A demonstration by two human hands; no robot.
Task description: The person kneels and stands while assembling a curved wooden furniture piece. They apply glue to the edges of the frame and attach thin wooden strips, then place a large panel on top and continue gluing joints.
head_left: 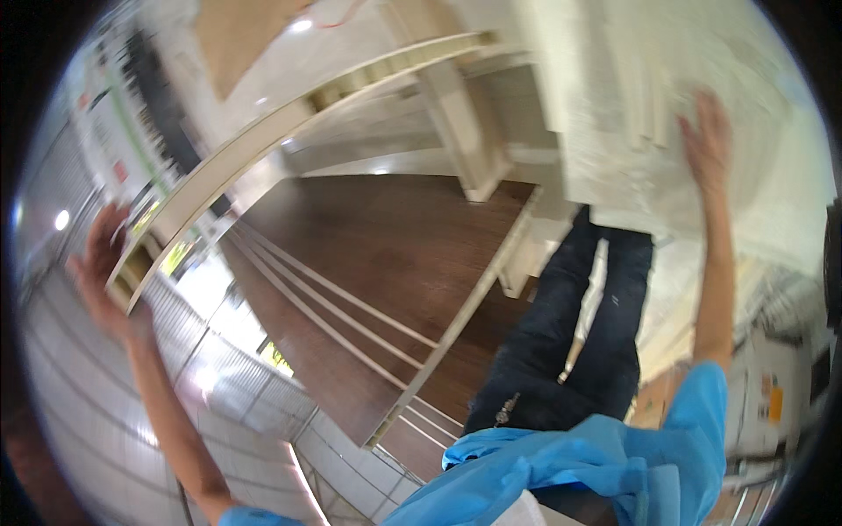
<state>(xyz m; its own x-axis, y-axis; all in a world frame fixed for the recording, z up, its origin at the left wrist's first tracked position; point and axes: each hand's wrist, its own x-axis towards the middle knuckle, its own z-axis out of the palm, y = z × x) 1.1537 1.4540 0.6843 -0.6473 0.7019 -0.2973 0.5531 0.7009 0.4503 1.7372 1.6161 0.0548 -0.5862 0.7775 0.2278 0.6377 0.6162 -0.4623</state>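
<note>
Both arms are raised: the left hand [98, 267] lies flat on a pale frame's [263, 140] end, the right hand [709, 140] spreads open against a white panel [614, 105].

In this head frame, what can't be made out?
- Right hand on the pale panel: motion blur hides the grip and the panel's surface.
- Left hand at the white frame's end: fingertips blurred.
- Another person's dark trousers: upper body hidden behind the panel.

Single head-worn fisheye view, tilted steeply downward, close over both raised hands and dark floor [386, 254].
</note>
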